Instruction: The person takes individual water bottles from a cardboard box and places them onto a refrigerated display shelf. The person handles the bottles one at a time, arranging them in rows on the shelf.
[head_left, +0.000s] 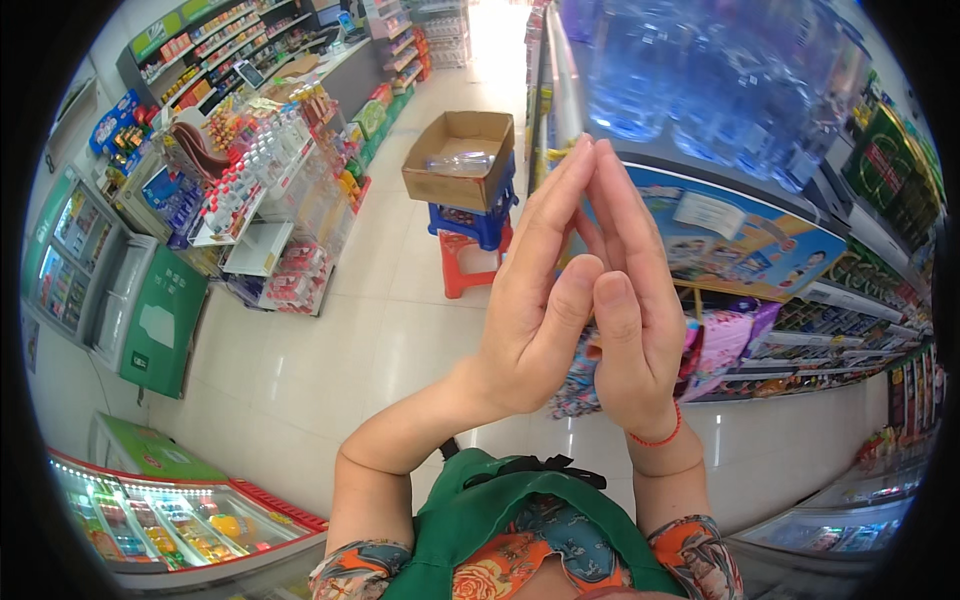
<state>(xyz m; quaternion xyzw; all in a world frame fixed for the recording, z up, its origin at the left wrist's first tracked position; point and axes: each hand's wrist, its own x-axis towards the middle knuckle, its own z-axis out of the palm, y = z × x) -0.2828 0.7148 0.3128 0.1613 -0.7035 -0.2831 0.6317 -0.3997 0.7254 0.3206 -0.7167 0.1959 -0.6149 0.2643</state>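
Both of my hands are raised in front of me, fingertips touching and thumbs side by side. My left hand (540, 300) is on the picture's left side, and my right hand (637, 300), with a red string at its wrist, leans against it from the right. Neither shows an object in it; the space between the palms is partly hidden. Beyond them, a cardboard box (450, 189) holding clear plastic stands on a blue plastic stool (472, 227), stacked over a red plastic stool (454, 262).
Bottled drinks fill a display shelf (251, 251) at left. Wrapped blue water bottles (705, 75) stand on a shelf at upper right, above a printed panel (720, 232). A green chest freezer (166, 322) stands at far left, and a glass-topped display freezer (247, 555) at lower left.
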